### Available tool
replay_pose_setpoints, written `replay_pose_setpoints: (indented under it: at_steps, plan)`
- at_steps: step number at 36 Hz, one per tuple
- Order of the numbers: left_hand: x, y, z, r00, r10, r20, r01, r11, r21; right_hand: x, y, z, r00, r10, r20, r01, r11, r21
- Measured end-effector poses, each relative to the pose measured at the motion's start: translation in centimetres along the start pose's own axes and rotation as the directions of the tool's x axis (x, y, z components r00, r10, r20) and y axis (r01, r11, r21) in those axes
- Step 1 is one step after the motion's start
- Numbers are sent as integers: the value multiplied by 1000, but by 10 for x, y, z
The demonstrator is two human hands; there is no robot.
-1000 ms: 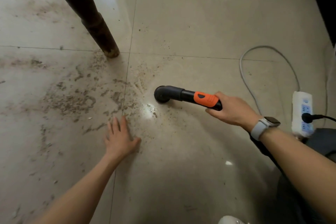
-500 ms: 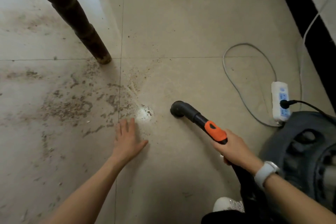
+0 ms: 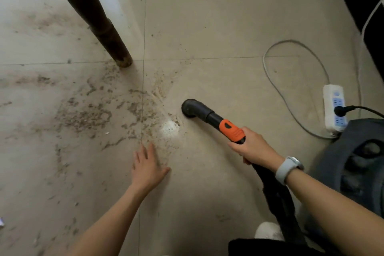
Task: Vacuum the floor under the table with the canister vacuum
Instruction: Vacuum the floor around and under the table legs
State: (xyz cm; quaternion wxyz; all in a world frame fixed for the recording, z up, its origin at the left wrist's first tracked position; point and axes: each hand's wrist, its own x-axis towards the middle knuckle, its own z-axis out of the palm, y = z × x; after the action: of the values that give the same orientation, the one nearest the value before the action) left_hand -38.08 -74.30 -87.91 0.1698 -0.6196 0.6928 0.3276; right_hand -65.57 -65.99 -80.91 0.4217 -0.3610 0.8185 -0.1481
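While left hand [image 3: 148, 165] is lying flat, fingers spread, on beige tiled floor [image 3: 218, 27], right hand [image 3: 252, 147] is gripping black-and-orange vacuum wand [image 3: 209, 117], nozzle touching floor mid-frame beside scattered brown debris [image 3: 87, 116].

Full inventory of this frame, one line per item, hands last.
vacuum nozzle: 1, black elbow on a black and orange wand, mouth on the floor right of the dirt
canister vacuum: 1, dark grey, lower right
dirt: scattered brown patch, left and centre
table leg: 1, dark brown, upper left
power strip: 1, white, right, one black plug in it
cable: 1, grey loop, left of the strip
floor: beige tiles
shoe: 1, white, bottom edge
watch: 1, pale grey band, right wrist
left hand: flat on the floor, fingers straight
right hand: grips the wand
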Motion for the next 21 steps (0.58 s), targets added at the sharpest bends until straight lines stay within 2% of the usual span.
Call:
replay_pose_setpoints:
  at_steps: [2,6,9,12,17,19,21]
  plan:
    - [-2,-5,8,999,-43,0,43,999,-5,0,4,-2,1000,-5,-23,5,1000,1]
    - [-8,-13,19,998,-62,2,62,998,26,5,22,-25,976,50,-213,-55,998,-15]
    - [-7,-16,17,997,-76,-22,77,996,43,12,18,-27,966,45,-253,-50,999,-15]
    - [-6,-17,16,996,-84,-26,85,996,29,10,3,-17,986,-15,-166,1,996,-84]
    - [-12,-12,18,997,-72,-19,72,997,4,-25,4,14,990,-84,112,108,966,-234]
    - [-14,-14,20,996,-84,-15,84,996,-3,-35,11,16,986,-70,149,103,968,-229]
    - [-15,-20,21,996,-90,-15,90,996,-26,-32,13,9,992,-59,111,82,973,-216]
